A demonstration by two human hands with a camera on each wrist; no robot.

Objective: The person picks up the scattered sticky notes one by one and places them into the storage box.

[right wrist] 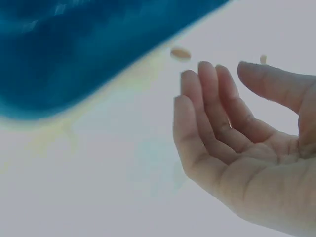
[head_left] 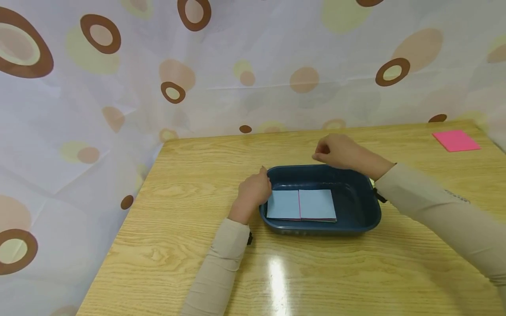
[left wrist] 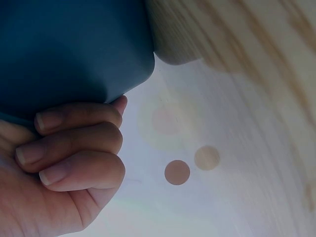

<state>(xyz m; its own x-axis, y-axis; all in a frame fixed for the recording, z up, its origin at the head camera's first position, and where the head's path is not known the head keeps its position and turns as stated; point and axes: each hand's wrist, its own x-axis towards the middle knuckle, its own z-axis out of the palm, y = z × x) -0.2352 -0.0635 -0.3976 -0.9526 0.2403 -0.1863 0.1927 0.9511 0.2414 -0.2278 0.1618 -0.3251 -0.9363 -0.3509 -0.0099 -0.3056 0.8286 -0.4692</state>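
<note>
A dark blue plastic basin (head_left: pixel 356 206) stands on the wooden table, in front of the person. Inside it, towards the left, two light blue paper pads (head_left: pixel 317 204) lie side by side. The left hand (head_left: pixel 254 189) grips the basin's left rim. Its curled fingers (left wrist: pixel 84 143) show against the basin's outer wall in the left wrist view. Above the far right rim hovers the right hand (head_left: pixel 341 151), holding nothing. In the right wrist view its fingers (right wrist: pixel 212 108) are loosely bent, with the thumb apart from them and the basin off to one side.
A bright pink square pad (head_left: pixel 456 141) lies at the table's far right. Something pale yellow (head_left: pixel 372 181) shows partly behind the basin's right end, mostly hidden by the right sleeve. A patterned cloth (head_left: pixel 276 57) hangs behind and to the left of the table (head_left: pixel 166 254).
</note>
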